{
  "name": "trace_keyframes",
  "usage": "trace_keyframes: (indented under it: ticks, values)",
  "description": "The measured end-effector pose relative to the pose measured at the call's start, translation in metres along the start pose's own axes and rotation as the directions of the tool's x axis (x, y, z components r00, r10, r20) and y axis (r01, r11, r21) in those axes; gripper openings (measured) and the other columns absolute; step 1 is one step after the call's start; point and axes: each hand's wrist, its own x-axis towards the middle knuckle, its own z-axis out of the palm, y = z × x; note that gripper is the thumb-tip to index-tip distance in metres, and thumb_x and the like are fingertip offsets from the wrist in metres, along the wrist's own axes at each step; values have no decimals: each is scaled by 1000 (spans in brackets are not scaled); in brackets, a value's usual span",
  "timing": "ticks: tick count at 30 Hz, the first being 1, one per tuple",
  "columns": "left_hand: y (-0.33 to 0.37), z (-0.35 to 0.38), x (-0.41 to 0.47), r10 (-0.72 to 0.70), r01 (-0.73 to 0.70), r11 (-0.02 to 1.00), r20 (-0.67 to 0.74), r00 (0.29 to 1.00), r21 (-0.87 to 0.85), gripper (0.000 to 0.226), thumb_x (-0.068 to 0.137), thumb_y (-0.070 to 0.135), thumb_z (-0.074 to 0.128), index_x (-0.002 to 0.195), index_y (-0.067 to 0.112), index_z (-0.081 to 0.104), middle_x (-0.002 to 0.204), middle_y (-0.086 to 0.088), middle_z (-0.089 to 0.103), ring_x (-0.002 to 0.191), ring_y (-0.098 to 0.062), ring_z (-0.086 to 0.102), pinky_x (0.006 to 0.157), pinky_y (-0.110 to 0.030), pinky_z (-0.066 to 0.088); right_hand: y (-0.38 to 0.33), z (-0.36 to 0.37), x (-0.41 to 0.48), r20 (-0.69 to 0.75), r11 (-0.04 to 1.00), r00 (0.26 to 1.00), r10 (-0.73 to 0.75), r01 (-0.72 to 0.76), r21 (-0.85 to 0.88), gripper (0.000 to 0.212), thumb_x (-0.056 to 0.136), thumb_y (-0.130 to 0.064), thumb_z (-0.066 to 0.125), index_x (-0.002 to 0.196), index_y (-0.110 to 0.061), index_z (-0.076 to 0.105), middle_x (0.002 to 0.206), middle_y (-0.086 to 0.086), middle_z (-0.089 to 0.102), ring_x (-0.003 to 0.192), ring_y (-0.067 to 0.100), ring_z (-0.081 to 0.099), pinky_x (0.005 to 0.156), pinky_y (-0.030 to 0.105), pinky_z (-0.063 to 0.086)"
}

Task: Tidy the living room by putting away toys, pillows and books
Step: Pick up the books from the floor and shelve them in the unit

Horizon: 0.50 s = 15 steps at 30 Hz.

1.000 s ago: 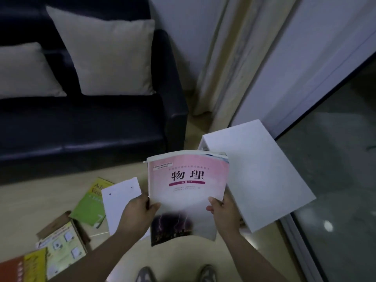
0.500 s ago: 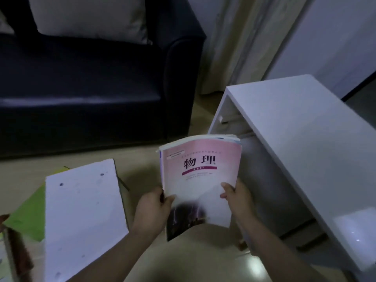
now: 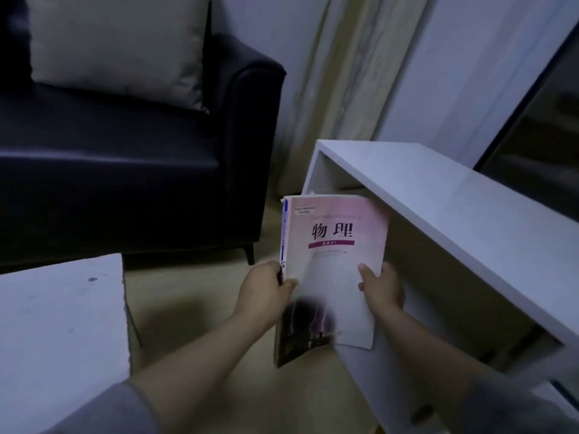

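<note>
A dark navy sofa (image 3: 125,170) with a smooth, leather-like seat fills the upper left, cut off by the left and top edges. To the right stands a white open-fronted shelf unit (image 3: 438,214). Its top panel runs out of view on the right and its inside lies in shadow. A flat white board (image 3: 59,333) with a few dark specks takes the lower left corner; what it belongs to is out of frame. A beige square pillow (image 3: 119,45) leans against the sofa back, its top cropped. A pale curtain (image 3: 351,73) hangs behind the shelf unit.

A pink-covered paperback book (image 3: 338,245), with large dark characters and a dark lightning picture at the bottom, is held at the mouth of the shelf unit. Whether its far corner is already under the top panel is unclear. A blue edge shows along its left side, perhaps a second book beneath. The small print is blurred.

The left hand (image 3: 266,292) grips the left edge, thumb on the cover. The right hand (image 3: 382,286) grips the right edge likewise. The other fingers of both are hidden behind the book.
</note>
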Motion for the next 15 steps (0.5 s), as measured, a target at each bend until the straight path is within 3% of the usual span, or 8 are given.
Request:
trace_keyframes:
  ticks: [4, 8, 15]
  values:
    - [3, 19, 8, -29, 41, 994, 110, 993, -106, 16, 87, 27, 62, 91, 12, 61, 83, -6, 66, 71, -21, 65, 65, -41, 58, 12, -3, 17, -7, 997, 999, 39, -39, 70, 26, 91, -32, 60, 107, -12, 57, 107, 10, 67, 92, 33, 65, 85, 43, 53]
    - [3, 30, 27, -14, 44, 983, 169, 986, -176, 18, 89, 25, 57, 97, 8, 60, 93, -10, 66, 80, -27, 66, 70, -46, 58, 17, 2, 40, -21, 988, 998, 57, -54, 145, 30, 91, -28, 60, 112, -8, 57, 112, 12, 65, 97, 35, 64, 88, 45, 52]
    - [5, 49, 53, 13, 5, 982, 99, 995, -189, 14, 92, 24, 57, 86, 12, 58, 83, -10, 64, 76, -27, 65, 72, -45, 57, 21, 22, 64, -123, 923, 988, 96, -42, 383, 30, 93, -21, 59, 118, -5, 58, 114, 14, 64, 97, 32, 63, 85, 38, 52]
